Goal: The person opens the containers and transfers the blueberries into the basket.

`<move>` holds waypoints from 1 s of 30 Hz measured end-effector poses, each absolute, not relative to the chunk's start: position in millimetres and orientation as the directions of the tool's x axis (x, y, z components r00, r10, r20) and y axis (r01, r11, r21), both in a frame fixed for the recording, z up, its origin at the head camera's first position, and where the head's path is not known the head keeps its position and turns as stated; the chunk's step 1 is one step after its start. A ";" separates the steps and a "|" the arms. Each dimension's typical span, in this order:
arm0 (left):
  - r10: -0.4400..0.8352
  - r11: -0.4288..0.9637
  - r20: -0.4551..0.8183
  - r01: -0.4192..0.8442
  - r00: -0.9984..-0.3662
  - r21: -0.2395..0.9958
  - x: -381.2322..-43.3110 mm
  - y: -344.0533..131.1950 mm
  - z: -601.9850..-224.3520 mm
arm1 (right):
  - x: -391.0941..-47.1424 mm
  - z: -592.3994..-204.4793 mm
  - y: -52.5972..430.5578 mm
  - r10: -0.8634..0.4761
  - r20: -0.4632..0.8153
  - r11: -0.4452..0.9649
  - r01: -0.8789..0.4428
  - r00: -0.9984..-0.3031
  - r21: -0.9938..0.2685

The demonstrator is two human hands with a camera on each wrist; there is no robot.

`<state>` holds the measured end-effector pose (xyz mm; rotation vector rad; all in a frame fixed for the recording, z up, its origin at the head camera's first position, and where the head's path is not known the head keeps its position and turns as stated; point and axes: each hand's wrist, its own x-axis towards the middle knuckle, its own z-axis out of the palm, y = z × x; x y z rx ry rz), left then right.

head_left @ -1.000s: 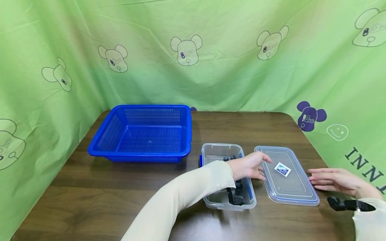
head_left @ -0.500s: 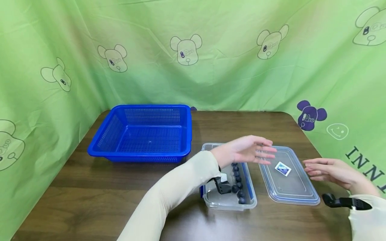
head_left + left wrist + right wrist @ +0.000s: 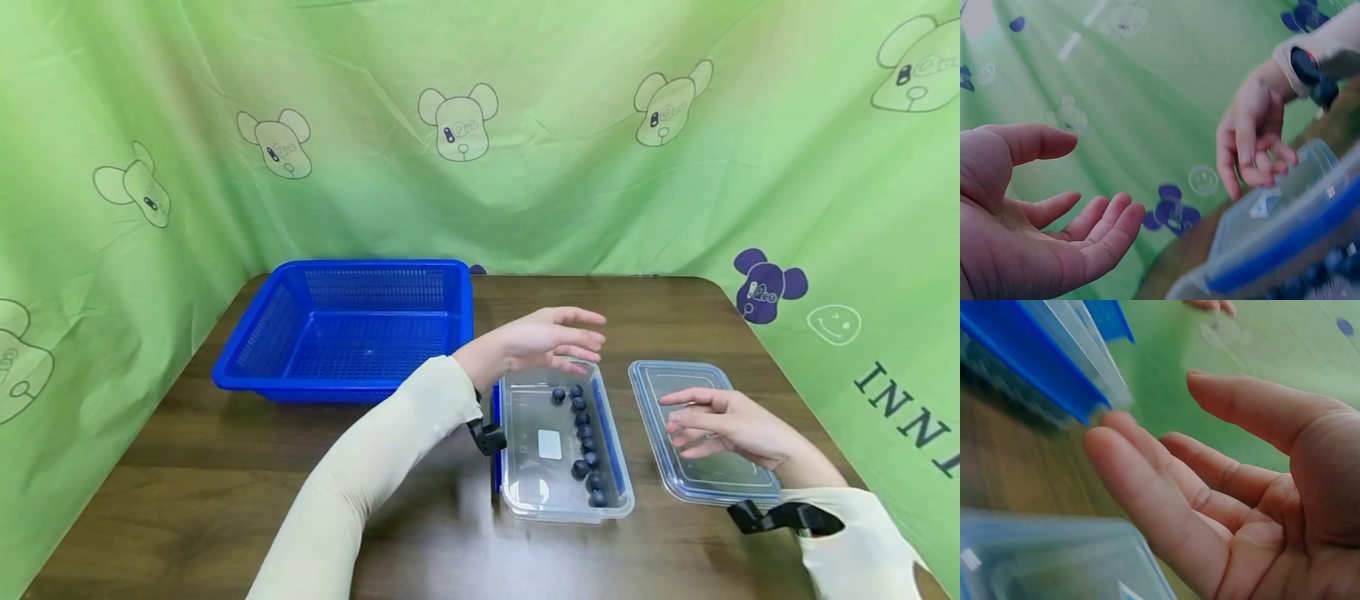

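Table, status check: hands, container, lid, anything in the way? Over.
Left hand empty, near far end of container. Right hand empty, over the lid. Container uncovered, dark berries inside. Blue basket left of container, not between it and lid.

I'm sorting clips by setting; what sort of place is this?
Probably a small recording booth: printed green curtain behind and beside a wood-grain table, plus black wrist-worn devices.

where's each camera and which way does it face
Head: on the head, facing forward and down at basket, box, lid; left hand, right hand, sleeves show.
Left wrist: on that wrist, facing past left hand toward cloth; right hand shows too.
Right wrist: on that wrist, facing past right hand toward cloth; left fingers show at top.
Both wrist views share box and lid.
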<state>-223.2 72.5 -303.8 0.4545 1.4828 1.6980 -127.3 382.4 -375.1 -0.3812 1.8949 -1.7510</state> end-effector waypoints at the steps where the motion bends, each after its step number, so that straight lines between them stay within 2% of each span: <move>1: 0.765 0.046 -0.246 -0.331 -0.595 0.943 -223.7 70.1 -307.2 | -126.5 -376.1 376.4 -0.543 -0.192 0.123 0.149 -0.817 -0.981; 8: 0.774 0.220 -0.322 -0.244 -0.546 0.944 -217.1 65.1 -338.4 | -121.6 -380.9 341.8 -0.537 -0.203 0.134 0.154 -0.819 -0.979; 13: 0.785 0.379 -0.354 -0.059 -0.509 0.924 -205.3 66.3 -360.5 | -119.1 -384.6 325.2 -0.517 -0.236 0.170 0.172 -0.823 -0.970; 17: 0.802 0.440 -0.359 0.065 -0.478 0.896 -196.7 69.3 -372.6 | -119.5 -388.3 317.5 -0.529 -0.248 0.176 0.181 -0.812 -0.968; 25: 0.782 0.552 -0.466 0.113 -0.413 0.826 -183.8 78.6 -387.8 | -120.7 -397.9 310.7 -0.528 -0.264 0.160 0.211 -0.807 -0.964; 30: 0.733 0.630 -0.512 0.164 -0.448 0.759 -176.2 87.9 -388.8 | -118.9 -399.9 310.2 -0.526 -0.263 0.146 0.219 -0.809 -0.965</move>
